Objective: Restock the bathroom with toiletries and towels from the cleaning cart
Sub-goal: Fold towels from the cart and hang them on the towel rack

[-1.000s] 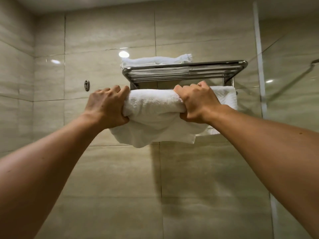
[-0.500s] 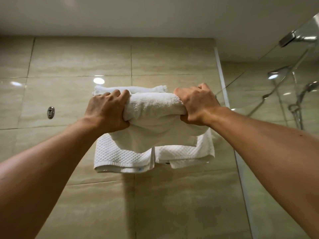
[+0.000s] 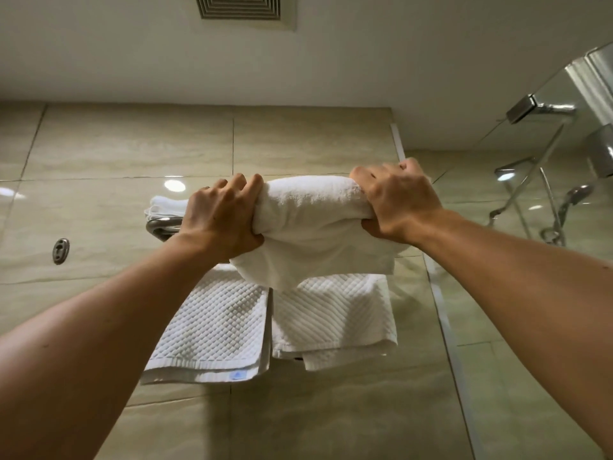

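Observation:
I hold a folded white terry towel up at the level of the chrome wall rack, most of which is hidden behind it. My left hand grips the towel's left end and my right hand grips its right end. Another folded white towel lies on the rack's left side. Below the rack hang two white waffle-weave towels, one on the left and one on the right.
The rack is mounted on a beige tiled wall. A glass shower screen stands at the right with a shower head behind it. A small metal wall fitting is at the left. A ceiling vent is overhead.
Both hands have lifted the towel from in front of the rack's lower rail up to the height of the rack's top. The view has tilted upward, showing the ceiling.

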`<move>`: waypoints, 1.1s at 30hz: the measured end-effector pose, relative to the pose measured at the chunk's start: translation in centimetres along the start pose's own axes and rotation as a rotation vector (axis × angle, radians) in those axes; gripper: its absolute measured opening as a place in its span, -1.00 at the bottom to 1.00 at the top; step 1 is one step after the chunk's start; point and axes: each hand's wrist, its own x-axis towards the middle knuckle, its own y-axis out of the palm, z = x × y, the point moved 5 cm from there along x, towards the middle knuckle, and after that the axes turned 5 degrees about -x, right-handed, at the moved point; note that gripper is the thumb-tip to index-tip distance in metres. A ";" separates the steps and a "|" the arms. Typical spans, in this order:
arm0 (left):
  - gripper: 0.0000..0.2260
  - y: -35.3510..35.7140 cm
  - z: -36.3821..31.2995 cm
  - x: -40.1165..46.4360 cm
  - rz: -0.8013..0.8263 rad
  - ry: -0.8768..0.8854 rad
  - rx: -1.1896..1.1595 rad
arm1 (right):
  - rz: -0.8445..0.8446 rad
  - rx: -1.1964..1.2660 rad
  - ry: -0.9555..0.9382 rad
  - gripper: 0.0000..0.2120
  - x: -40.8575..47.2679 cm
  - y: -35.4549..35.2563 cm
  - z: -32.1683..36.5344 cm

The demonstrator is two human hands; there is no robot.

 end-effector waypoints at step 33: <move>-0.38 9.4 -8.5 18.6 -0.309 0.001 0.068 | -0.238 -0.030 0.314 -0.40 5.9 14.6 -11.9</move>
